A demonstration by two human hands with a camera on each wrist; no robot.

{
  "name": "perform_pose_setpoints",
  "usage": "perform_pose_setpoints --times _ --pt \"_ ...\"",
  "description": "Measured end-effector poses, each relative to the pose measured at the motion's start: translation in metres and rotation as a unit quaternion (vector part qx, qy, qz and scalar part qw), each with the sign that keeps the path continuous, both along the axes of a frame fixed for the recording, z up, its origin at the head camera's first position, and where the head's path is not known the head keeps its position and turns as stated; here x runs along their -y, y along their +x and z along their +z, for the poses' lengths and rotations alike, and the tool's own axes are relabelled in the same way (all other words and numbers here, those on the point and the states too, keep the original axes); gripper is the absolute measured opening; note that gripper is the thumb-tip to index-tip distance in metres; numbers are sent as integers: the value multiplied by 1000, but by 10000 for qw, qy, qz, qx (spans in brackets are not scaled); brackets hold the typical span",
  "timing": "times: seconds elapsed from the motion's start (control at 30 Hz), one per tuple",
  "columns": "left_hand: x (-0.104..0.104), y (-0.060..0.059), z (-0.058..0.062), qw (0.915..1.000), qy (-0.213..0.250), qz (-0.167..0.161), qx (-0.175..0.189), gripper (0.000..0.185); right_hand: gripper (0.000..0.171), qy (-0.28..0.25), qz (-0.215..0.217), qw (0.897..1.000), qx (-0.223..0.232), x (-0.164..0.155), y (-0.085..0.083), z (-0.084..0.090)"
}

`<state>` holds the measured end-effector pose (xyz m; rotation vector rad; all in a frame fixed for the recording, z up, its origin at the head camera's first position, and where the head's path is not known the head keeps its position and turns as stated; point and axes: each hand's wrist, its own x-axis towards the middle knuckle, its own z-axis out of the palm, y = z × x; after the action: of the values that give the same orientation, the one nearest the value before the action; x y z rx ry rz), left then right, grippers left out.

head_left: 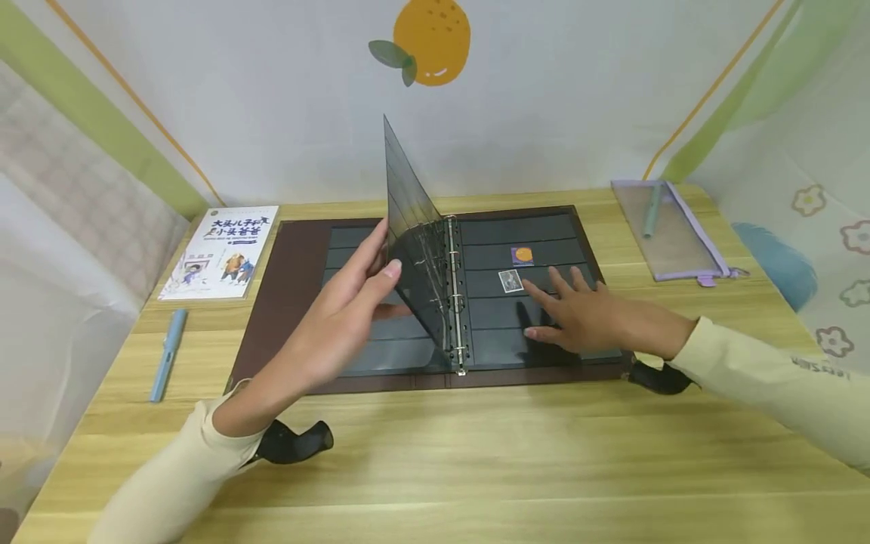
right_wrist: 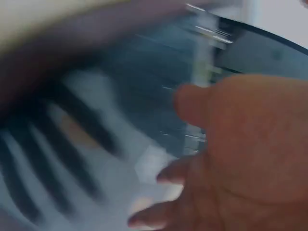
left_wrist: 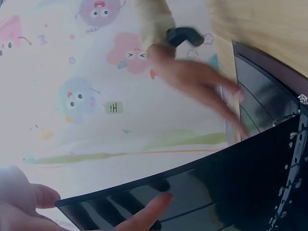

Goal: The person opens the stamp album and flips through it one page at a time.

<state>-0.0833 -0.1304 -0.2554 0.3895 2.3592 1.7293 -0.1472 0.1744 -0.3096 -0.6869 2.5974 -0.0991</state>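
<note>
1. Dark plastic stamp-album page (head_left: 408, 227) stands upright above the ring binder (head_left: 454, 295); the left hand (head_left: 353, 302) pinches its outer edge between thumb and fingers.
2. The right hand (head_left: 578, 313) lies flat, fingers straight, on the right-hand page (head_left: 537, 249), just beside two stamps (head_left: 510, 280).
3. The album (head_left: 292, 249) lies open in the middle of the worktop (head_left: 476, 468).
4. It looks like mid page-turn; laying the leaf down calls for a gentle swing across the rings.
</note>
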Motion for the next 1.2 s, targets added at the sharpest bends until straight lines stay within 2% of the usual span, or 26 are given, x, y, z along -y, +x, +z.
perform_pose_setpoints --times 0.07,0.1,0.2,0.33,0.43,0.53,0.6,0.73,0.87,1.0,1.13,1.2 --pt "3 1 1 9999 65 74 127 61 80 395 -148 9991 -27 -10 8 -17" --pt "5 1 2 9997 124 121 189 60 81 412 -186 9990 -57 -13 10 -23" --pt "10 3 3 9983 394 207 371 60 82 279 -250 9992 -101 -19 13 -36" --pt "19 5 3 9965 495 516 442 59 82 59 -253 9996 -125 -21 14 -41" --pt "27 6 -5 9953 265 863 360 57 83 -5 -244 9996 -160 -22 14 -43" --pt "36 5 -16 9926 -77 1196 213 54 83 -76 -237 9995 -177 -24 14 -44" --pt "43 4 -24 9903 -143 1368 179 53 84 -118 -242 9995 -173 -25 14 -44" --pt "64 3 -38 9838 -595 1671 266 57 84 -202 -247 9994 -153 -24 15 -45" --pt "87 3 -55 9692 -1581 1836 440 62 83 -200 -224 9994 -193 -22 16 -44" --pt "101 0 -72 9498 -2617 1683 324 61 83 -159 -216 9993 -247 -22 16 -44" --pt "104 -6 -87 9368 -3199 1414 -39 56 82 -116 -178 9992 -344 -24 17 -43" --pt "103 -7 -92 9319 -3384 1297 -181 47 81 -95 -155 9991 -387 -24 18 -43"
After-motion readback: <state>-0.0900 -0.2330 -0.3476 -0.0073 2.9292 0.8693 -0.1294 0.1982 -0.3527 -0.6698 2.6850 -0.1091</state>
